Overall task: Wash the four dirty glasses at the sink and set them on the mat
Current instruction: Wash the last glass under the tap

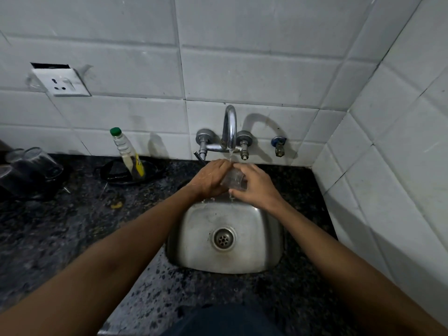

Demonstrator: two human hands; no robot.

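We took the sink [194, 238] as landmark. Nearest us, in front of the sink, lay dark speckled stone counter [72, 226], wet-looking, running left and behind the basin too. White tiled wall [254, 69] stood behind the sink and turned a corner on the right of it.

The sink was a small steel basin, nothing in it but the round drain [223, 238] in the middle. Left of the sink and further back, a shallow dark tray [114, 174] held a clear bottle [127, 152] with a green cap, leaning, some yellowish liquid low in it. Far left of the sink, at the frame edge, clear glasses [36, 163] sat upside down on a dark mat [48, 190]; we could not count them for sure.

Over the back rim of the sink, both hands met under the tap [229, 128], which ran a thin stream. Our left hand [212, 178] was curled around one end of a clear glass [234, 181], fingers closed on it. Our right hand [257, 186] gripped the other side, fingers wrapped over the top, thumb below. The glass lay tilted between them, in the water, above the basin. Furthest back, left of the tap, a wall socket [64, 82] hung on the tiles.
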